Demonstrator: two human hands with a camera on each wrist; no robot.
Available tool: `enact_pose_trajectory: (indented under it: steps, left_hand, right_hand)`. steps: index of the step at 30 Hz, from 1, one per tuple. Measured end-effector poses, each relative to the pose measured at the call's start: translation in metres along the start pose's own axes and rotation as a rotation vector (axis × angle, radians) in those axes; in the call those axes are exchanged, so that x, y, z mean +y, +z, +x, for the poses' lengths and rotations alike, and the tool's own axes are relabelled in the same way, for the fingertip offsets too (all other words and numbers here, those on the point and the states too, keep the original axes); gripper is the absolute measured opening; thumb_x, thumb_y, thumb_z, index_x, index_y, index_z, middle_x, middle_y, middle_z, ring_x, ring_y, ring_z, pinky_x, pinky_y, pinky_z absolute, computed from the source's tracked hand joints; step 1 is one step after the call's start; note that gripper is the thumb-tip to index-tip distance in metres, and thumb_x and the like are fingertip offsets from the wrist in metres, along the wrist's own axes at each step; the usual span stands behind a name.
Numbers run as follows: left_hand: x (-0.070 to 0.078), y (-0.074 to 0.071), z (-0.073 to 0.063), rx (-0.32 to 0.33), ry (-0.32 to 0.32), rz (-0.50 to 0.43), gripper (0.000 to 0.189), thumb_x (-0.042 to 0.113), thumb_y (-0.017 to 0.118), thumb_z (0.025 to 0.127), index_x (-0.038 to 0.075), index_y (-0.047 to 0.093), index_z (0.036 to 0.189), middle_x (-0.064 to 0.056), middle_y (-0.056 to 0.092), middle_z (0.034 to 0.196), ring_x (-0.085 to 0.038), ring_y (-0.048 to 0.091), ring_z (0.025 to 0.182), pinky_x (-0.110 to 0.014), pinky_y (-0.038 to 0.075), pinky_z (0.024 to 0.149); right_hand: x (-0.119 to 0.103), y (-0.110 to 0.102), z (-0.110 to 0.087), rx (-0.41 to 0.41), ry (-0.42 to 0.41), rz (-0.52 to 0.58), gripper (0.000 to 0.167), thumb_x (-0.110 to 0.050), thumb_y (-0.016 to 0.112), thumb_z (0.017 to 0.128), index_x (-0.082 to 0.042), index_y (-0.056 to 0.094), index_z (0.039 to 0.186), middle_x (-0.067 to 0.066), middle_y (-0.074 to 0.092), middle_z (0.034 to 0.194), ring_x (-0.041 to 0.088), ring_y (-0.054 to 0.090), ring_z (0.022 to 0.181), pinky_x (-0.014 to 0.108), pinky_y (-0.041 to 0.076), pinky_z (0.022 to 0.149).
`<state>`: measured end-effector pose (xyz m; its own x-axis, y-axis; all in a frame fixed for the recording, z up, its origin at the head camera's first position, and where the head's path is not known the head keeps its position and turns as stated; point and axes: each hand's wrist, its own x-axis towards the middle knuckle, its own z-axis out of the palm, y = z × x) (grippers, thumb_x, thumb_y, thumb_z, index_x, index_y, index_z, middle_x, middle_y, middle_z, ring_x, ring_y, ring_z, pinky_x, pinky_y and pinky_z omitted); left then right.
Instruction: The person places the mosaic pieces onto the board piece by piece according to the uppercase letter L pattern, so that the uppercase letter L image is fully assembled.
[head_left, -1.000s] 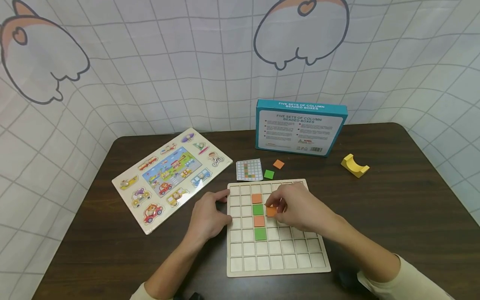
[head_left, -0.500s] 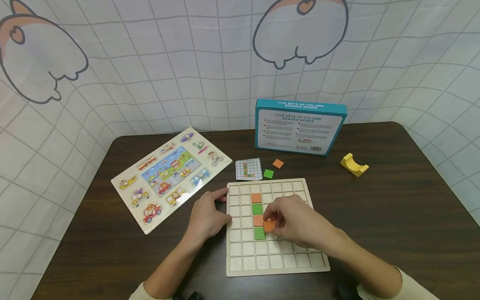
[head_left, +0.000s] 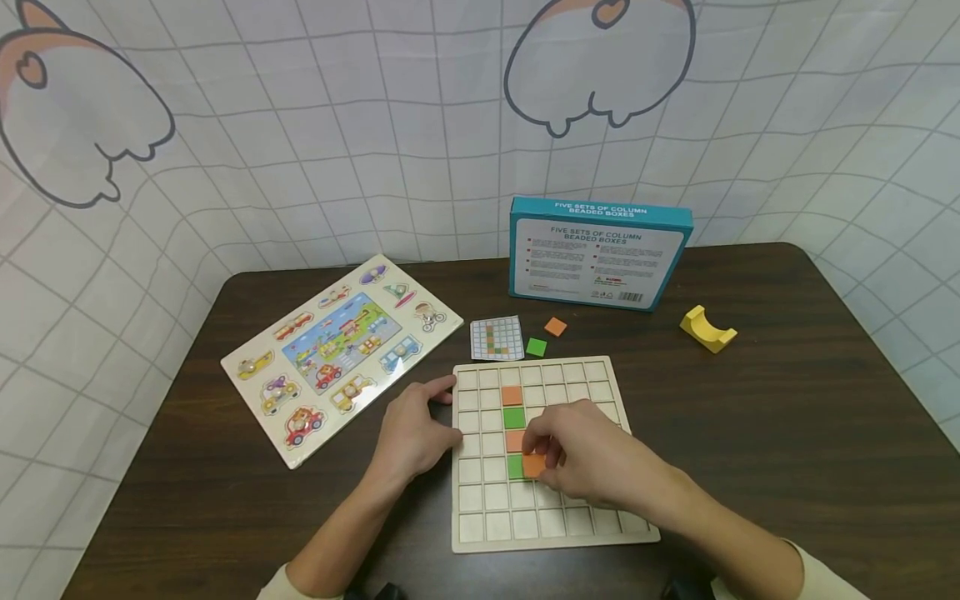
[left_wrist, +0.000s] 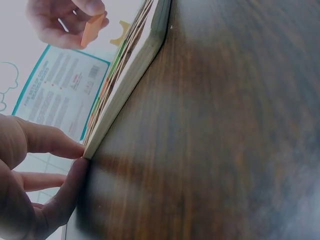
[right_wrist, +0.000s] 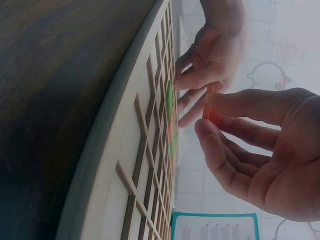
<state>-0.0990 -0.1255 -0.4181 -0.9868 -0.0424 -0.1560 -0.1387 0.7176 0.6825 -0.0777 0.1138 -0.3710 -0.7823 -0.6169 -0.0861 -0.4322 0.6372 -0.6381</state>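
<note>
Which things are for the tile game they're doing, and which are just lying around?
For the job, I think:
grid board
four tiles on it
orange tile in the right hand
pattern card
loose green tile
loose orange tile

Just lying about, it seems:
picture puzzle
blue box
yellow curved block

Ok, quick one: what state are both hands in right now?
Left hand: open, touching the edge of the grid board.
Right hand: closed, pinching an orange tile.

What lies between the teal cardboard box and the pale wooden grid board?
In the head view, an orange square tile and a green square tile lie on the dark table, with a white printed grid card left of the green one.
</note>
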Motion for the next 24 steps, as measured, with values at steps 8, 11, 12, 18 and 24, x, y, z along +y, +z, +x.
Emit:
enact_pose_trajectory:
  steps: [8, 11, 12, 18, 24]
  left_hand:
    - [0.001, -0.001, 0.0, -0.005, -0.003, -0.004, 0.077, -0.001, 0.08, 0.065, 0.015, 0.068, 0.14, -0.003, 0.068, 0.11, -0.026, 0.057, 0.106, -0.039, 0.045, 0.09]
    - [0.001, -0.001, 0.0, -0.004, -0.002, -0.004, 0.077, -0.001, 0.079, 0.065, 0.015, 0.068, 0.14, -0.003, 0.069, 0.111, -0.026, 0.057, 0.107, -0.039, 0.045, 0.09]
    - [0.001, -0.002, 0.0, -0.003, -0.002, -0.002, 0.077, -0.001, 0.079, 0.065, 0.015, 0.068, 0.14, -0.003, 0.069, 0.111, -0.026, 0.057, 0.107, -0.039, 0.045, 0.09]
    - [0.001, -0.002, 0.0, 0.0, 0.0, 0.006, 0.077, 0.0, 0.08, 0.065, 0.015, 0.068, 0.139, -0.003, 0.069, 0.11, -0.026, 0.058, 0.107, -0.04, 0.046, 0.091]
    - [0.001, -0.001, 0.0, -0.003, 0.001, 0.006, 0.076, 0.0, 0.08, 0.066, 0.015, 0.068, 0.139, -0.003, 0.068, 0.11, -0.026, 0.057, 0.107, -0.04, 0.045, 0.092]
  right_hand:
    - [-0.003, 0.002, -0.002, -0.006, -0.006, -0.004, 0.021, 0.001, 0.084, 0.076, -0.011, 0.075, 0.09, -0.007, 0.063, 0.076, 0.005, 0.053, 0.069, 0.023, 0.047, 0.067]
    - [-0.002, 0.004, -0.002, -0.013, -0.011, 0.003, 0.02, 0.002, 0.083, 0.076, -0.012, 0.074, 0.088, -0.007, 0.062, 0.073, 0.004, 0.052, 0.067, 0.022, 0.047, 0.066]
    - [-0.002, 0.005, -0.001, -0.02, -0.015, 0.01, 0.02, 0.001, 0.083, 0.076, -0.012, 0.074, 0.088, -0.008, 0.062, 0.073, 0.003, 0.052, 0.067, 0.022, 0.048, 0.065]
    - [-0.002, 0.009, -0.001, -0.052, -0.019, 0.037, 0.019, 0.001, 0.083, 0.077, -0.011, 0.074, 0.087, -0.007, 0.062, 0.073, 0.002, 0.052, 0.066, 0.021, 0.048, 0.063]
    - [-0.003, 0.014, 0.0, -0.067, -0.011, 0.045, 0.017, 0.0, 0.085, 0.077, -0.01, 0.075, 0.088, -0.006, 0.062, 0.072, 0.003, 0.051, 0.066, 0.021, 0.048, 0.063]
